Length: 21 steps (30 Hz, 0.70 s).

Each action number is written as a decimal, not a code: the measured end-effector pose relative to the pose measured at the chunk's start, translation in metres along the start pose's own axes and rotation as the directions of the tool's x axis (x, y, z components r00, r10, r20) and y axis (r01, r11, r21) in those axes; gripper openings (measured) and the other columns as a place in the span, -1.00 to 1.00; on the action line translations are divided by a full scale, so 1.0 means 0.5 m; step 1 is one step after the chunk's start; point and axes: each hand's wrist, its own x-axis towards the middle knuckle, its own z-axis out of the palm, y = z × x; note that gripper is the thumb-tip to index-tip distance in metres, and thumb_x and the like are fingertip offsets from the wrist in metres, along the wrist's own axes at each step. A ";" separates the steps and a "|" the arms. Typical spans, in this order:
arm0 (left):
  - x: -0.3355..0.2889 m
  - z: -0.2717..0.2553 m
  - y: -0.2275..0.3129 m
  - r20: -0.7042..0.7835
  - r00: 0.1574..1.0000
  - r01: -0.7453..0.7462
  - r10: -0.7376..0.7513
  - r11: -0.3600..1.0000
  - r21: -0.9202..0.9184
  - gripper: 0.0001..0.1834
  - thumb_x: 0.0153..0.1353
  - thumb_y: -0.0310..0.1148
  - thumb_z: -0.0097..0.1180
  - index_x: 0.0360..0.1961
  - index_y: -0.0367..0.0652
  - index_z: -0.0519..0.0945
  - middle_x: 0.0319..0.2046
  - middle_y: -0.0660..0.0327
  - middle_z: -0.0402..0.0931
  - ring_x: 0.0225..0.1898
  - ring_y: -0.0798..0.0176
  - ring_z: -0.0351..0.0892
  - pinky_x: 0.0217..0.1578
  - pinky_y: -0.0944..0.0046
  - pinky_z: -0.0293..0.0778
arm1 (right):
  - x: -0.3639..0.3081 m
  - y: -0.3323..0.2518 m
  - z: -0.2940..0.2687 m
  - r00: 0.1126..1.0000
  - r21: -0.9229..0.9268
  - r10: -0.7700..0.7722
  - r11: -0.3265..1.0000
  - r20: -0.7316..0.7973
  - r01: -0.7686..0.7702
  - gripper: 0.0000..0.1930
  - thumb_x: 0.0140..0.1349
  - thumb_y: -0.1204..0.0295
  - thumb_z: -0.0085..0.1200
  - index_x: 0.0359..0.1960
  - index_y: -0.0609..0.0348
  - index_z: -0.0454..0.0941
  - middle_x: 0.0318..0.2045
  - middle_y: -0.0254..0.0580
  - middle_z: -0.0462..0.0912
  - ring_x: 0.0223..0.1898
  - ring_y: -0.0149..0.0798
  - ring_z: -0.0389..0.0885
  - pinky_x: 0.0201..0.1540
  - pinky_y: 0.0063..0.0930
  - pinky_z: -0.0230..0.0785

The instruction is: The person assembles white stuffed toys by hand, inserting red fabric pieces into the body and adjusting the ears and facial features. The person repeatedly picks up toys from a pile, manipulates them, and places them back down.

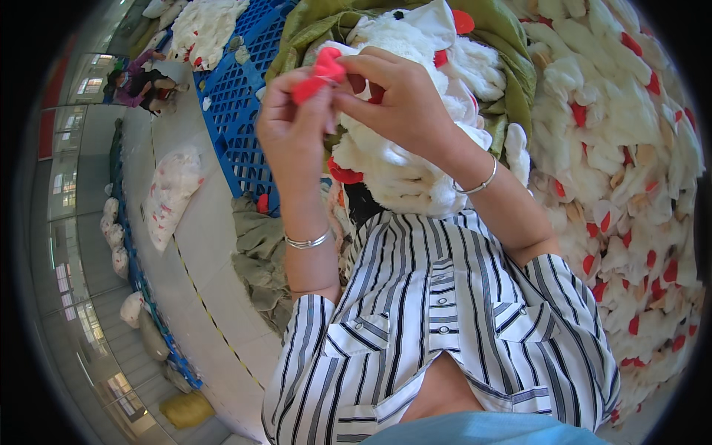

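Both my hands are raised over a white plush piece (393, 170) that lies in front of my chest. Between the fingers of my left hand (289, 122) is a small red fabric piece (319, 76), bunched up. The fingertips of my right hand (404, 96) pinch at its right edge, close to the left fingers. More white plush with red patches spills from an olive-green sack (519, 93) just beyond my hands. A red patch (345, 173) shows on the plush below my left wrist. My fingers hide part of the red piece.
A large heap of white plush pieces with red parts (623, 148) rises on the right. A blue plastic pallet (237, 96) stands at the left, with grey-green cloth (259, 252) nearer me. A filled white bag (174, 193) lies on the floor. Another person (141, 85) is far left.
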 end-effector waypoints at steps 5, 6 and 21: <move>-0.016 -0.007 0.005 0.063 0.996 0.056 -0.057 0.998 0.006 -0.84 0.22 -0.53 0.21 -0.18 -0.23 0.54 -0.39 0.32 0.55 -0.57 0.56 0.37 -0.55 0.55 0.28 | -0.016 0.012 0.001 0.996 0.122 0.082 0.989 -0.019 -0.079 -0.81 0.06 0.51 0.28 -0.26 0.21 0.61 -0.48 -0.33 0.51 -0.56 -0.46 0.41 -0.51 -0.59 0.29; -0.018 -0.008 0.004 0.055 0.997 0.055 -0.055 0.998 -0.007 -0.84 0.22 -0.53 0.21 -0.18 -0.22 0.54 -0.40 0.32 0.55 -0.58 0.56 0.37 -0.55 0.56 0.28 | -0.020 0.013 -0.001 0.997 0.142 0.079 0.987 -0.012 -0.077 -0.81 0.06 0.52 0.28 -0.27 0.21 0.61 -0.48 -0.36 0.50 -0.56 -0.49 0.39 -0.51 -0.60 0.28; -0.053 -0.011 -0.020 0.028 0.999 0.031 -0.033 0.998 0.060 -0.89 0.24 -0.58 0.17 -0.22 -0.23 0.53 -0.24 0.28 0.51 -0.29 0.50 0.46 -0.23 0.48 0.40 | -0.042 -0.001 -0.010 0.968 0.289 0.246 0.924 0.050 -0.250 -0.82 0.13 0.57 0.20 -0.22 0.22 0.56 -0.61 -0.44 0.48 -0.60 -0.60 0.35 -0.55 -0.65 0.21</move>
